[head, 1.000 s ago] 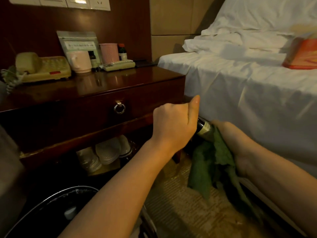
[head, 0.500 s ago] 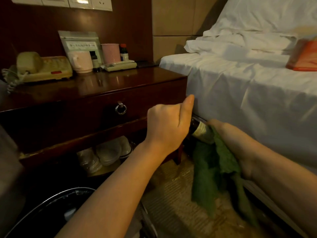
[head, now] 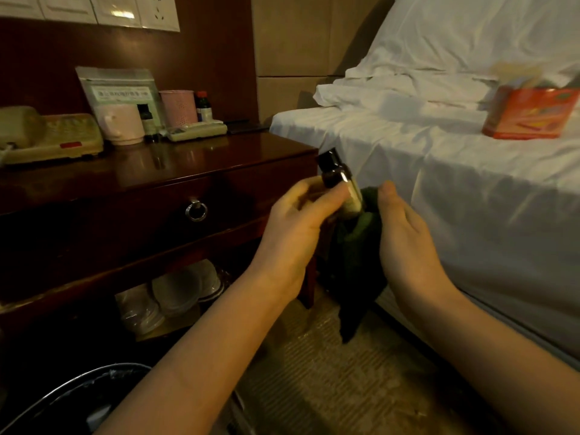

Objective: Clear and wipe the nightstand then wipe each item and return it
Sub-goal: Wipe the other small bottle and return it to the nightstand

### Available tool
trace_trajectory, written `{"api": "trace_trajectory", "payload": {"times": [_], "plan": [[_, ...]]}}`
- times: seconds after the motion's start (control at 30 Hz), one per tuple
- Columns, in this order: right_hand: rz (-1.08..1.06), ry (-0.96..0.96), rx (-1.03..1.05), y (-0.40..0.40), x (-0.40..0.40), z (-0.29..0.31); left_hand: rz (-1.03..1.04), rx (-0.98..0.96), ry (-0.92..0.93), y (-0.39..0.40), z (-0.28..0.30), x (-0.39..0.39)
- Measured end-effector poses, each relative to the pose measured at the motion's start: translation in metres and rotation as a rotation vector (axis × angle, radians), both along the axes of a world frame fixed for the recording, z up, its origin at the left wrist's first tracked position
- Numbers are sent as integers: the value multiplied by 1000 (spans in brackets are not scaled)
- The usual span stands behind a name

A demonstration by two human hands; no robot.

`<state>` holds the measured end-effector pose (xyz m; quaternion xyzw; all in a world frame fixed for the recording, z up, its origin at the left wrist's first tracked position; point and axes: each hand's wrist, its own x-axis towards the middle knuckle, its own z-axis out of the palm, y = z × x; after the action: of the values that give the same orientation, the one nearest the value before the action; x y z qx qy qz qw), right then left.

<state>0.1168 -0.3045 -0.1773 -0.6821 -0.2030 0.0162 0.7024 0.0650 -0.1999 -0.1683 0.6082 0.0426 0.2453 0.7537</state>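
A small dark bottle point(head: 336, 177) with a black cap and pale label is held upright in front of the dark wooden nightstand point(head: 201, 164), just off its right corner. My left hand point(head: 298, 227) pinches the bottle's body between thumb and fingers. My right hand point(head: 405, 233) holds a dark green cloth point(head: 357, 265) around the bottle's lower part; the cloth hangs down below. At the back of the nightstand stand a beige telephone point(head: 53, 136), a pink mug point(head: 120, 125), a pink perforated cup point(head: 179, 108), two small bottles and a remote control point(head: 197, 130).
A bed point(head: 455, 171) with a white sheet runs along the right, with an orange box point(head: 530, 113) on it. White slippers point(head: 175, 293) lie on the nightstand's lower shelf. A dark bin point(head: 78, 400) sits at the lower left. Carpet lies between.
The bottle went from lying tilted low between my hands to upright and higher. My left hand opened from a fist over it to a pinch on its body.
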Motion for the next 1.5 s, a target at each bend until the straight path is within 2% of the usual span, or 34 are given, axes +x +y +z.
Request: {"api": "trace_trajectory", "payload": {"times": [0.13, 0.27, 0.33, 0.43, 0.47, 0.53, 0.57, 0.6, 0.63, 0.7, 0.73, 0.77, 0.8, 0.87, 0.9, 0.93, 1.0, 1.07, 1.13, 1.17, 1.23, 1.27, 1.33, 1.37, 1.4, 1.47, 1.5], "plan": [[23, 358, 200, -2, 5, 2, -61, -86, 9, -2, 10, -5], [97, 431, 467, -7, -1, 9, -93, -59, 197, -3, 9, -7], [175, 404, 524, -9, -5, 9, -53, -9, 331, -4, 8, -3], [213, 280, 432, -9, -7, 9, -2, 129, 524, -8, 6, 0], [171, 160, 324, -9, -4, 6, 28, 219, 544, -10, 5, 0], [32, -174, 11, -8, 0, 0, 182, 493, 443, -10, 1, 0], [-13, -272, -135, -7, 4, -5, 279, 663, 346, -8, -2, -1], [-14, -283, -210, -5, 5, -9, 343, 819, 271, -6, -4, -4], [11, -215, -221, -4, 7, -12, 375, 938, 216, -5, -5, -7], [87, 27, -166, -3, 8, -12, 376, 1033, 172, -7, -5, -10], [109, 120, -152, -2, 8, -11, 362, 1007, 202, -9, -5, -9], [107, 143, -167, -2, 8, -9, 343, 900, 280, -11, -4, -6], [71, 69, -208, -3, 7, -9, 298, 724, 386, -11, -3, -3], [-80, -277, -290, -2, 1, -6, 78, 287, 593, -7, -4, -1], [-134, -450, -297, -2, -2, -4, -101, 112, 668, -5, -2, -3], [-150, -571, -274, -2, -5, -2, -254, -21, 686, -2, -2, -5], [-139, -664, -249, 0, -5, -1, -318, -110, 658, 2, -2, -7], [-128, -573, -270, 4, -1, -3, -81, 61, 602, 1, -1, -4], [-66, -267, -284, 7, 0, -6, 223, 475, 406, 3, -3, -3], [-10, -66, -281, 8, 1, -8, 291, 724, 291, 6, -8, -3], [120, 276, -276, 7, 5, -12, 319, 1117, 54, 12, -13, -5], [173, 370, -277, 5, 5, -13, 320, 1267, -43, 16, -13, -6], [183, 357, -286, 3, 6, -12, 347, 1389, -145, 18, -13, -4], [119, 231, -302, 2, 7, -11, 335, 1296, -123, 17, -12, -3], [22, 32, -315, 3, 4, -9, 311, 1103, -49, 14, -10, -3], [-140, -438, -335, 4, -1, -4, 229, 605, 175, 8, -8, -1], [-145, -595, -339, 4, -1, -1, 176, 393, 268, 8, -10, 0]]}}
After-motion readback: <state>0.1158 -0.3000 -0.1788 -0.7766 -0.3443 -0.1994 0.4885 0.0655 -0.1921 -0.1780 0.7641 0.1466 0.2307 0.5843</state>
